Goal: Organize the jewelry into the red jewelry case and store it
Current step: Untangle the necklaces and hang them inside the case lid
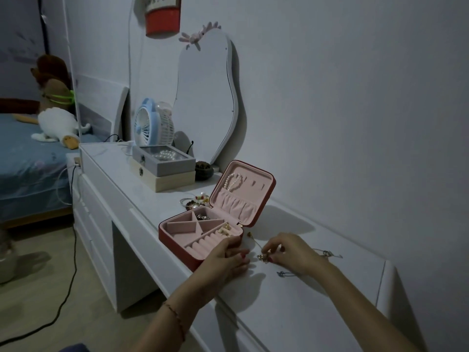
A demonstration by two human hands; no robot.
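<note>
Jewelry is what my right hand (286, 250) has between its fingertips: a small gold piece (264, 257), too small for me to name, pinched just above the white dresser top (317, 301). My left hand (228, 257) lies beside it, fingers fairly straight, resting against the near right corner of the red jewelry case (193, 252) as if to steady it; it holds nothing. The case stands open just to the left of my pinch and a little farther from me, so the piece has a short way to go, leftward and away, and my right hand is the one placed to carry it, passing over my left. The ring rolls (203, 242) run along the near right side of the tray, their long line slanting away to the right, and I judge them or the small compartment behind them, where gold bits (224, 228) already sit, to be the likely target. Loose on the dresser near my right hand are a thin gold pin (253, 238), a chain with a bluish end (285, 273) and another fine chain (327, 254) on the far side of my wrist. In the upright lid (264, 179) a pearl bracelet (232, 181) hangs above a gathered pocket. Behind the case lies a heap of bracelets (195, 200) not yet sorted, then two stacked boxes (165, 168), a small fan (147, 123) and a wavy mirror (208, 97) against the wall.
</note>
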